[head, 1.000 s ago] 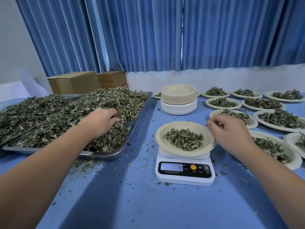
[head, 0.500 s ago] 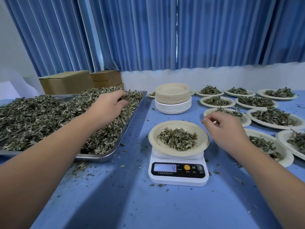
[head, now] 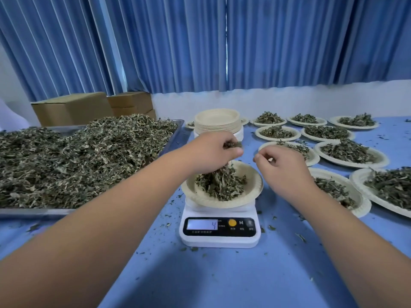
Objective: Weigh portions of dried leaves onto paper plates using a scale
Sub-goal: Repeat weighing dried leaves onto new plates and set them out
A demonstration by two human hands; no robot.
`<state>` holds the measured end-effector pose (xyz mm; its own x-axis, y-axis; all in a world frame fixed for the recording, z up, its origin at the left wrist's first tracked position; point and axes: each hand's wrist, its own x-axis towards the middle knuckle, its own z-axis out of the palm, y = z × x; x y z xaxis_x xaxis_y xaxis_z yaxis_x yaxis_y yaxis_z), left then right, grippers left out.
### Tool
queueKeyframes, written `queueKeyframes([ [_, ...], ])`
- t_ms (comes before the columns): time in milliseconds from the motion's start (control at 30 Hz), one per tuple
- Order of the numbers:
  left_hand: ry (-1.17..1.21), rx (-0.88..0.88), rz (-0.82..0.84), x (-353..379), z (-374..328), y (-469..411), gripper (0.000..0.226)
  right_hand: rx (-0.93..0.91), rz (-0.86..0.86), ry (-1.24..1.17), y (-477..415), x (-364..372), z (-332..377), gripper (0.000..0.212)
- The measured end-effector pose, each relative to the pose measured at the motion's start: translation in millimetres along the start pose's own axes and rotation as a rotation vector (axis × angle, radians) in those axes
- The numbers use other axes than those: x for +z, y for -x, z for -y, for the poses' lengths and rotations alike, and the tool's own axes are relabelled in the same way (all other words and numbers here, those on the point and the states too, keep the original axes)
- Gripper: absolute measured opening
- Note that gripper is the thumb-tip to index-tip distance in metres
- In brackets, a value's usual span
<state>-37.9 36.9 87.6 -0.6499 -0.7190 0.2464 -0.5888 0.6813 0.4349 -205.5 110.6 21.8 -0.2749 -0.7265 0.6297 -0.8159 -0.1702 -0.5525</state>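
- The dried leaves (head: 222, 185) lay as a loose, ragged mound in the middle of the paper plate (head: 255, 185). They were dull olive-green with paler grey undersides, and the pieces were crumpled and curled, with thin stems among them.
- The plate was cream-coloured and shallow with a crimped rim. It sat on the white scale (head: 220, 240), tilted slightly toward us and overhanging the platform on both sides.
- The scale's lit display (head: 202, 224) showed a 4, with an orange button and an M beside it.
- Our left hand (head: 213, 152) hung above the plate with its fingers curled round a clump of leaves. A loose strand trailed from under the palm down to the mound.
- Our right hand (head: 282, 165) hovered just beside the plate's right rim, its fingers relaxed and loosely curled, and thumb and forefinger a little apart.
- To the left, a metal tray (head: 175, 134) held a deep heap of the same leaves.
- Behind the scale stood a stack of empty plates (head: 216, 121).
- To the right, filled plates (head: 351, 152) lay in rows, each with a similar mound.
- Leaf crumbs were scattered over the blue table (head: 222, 281) around the scale.
- At the back stood cardboard boxes (head: 73, 108) and blue curtains (head: 222, 41).
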Motion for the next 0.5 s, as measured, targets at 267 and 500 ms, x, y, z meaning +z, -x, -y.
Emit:
queueKeyframes([
  [267,-0.078,-0.008,-0.025,3.6,2.9,-0.4,0.033,-0.008,0.028,0.009,-0.9,2.7,0.7,0.019],
  [500,0.272,-0.085,-0.173,-5.7,7.9,8.3,0.041,-0.012,0.044,0.036,-1.0,1.6,0.5,0.02],
])
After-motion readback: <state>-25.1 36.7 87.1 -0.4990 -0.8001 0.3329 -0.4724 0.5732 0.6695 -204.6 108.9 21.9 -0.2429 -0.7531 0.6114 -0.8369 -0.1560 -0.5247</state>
